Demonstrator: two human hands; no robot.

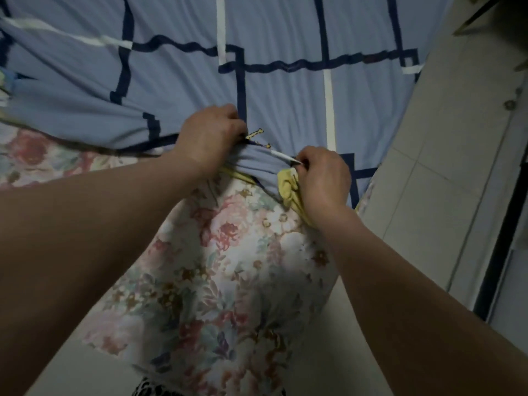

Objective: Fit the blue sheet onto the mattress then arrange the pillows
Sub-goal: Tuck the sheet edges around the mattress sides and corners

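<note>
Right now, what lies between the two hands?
In the head view, a bunched fold of the blue sheet spans from the left hand to the right hand, over the floral mattress corner.

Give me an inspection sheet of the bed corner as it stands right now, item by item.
Surface: floral mattress, its near corner and a strip along the left edge still bare.
Job's things: blue sheet with navy and white lines, spread over the top, wrinkled, its edge bunched at the corner; a yellow trim shows at the bunched hem. No pillows in view.
Clutter: nothing seen.
Grippers: left hand grips the bunched sheet edge at the corner; right hand pinches the hem and yellow trim, fingers curled.
Cables: nothing seen.
Surroundings: pale tiled floor to the right of the bed; a dark-edged panel at far right, too dim to identify.
</note>
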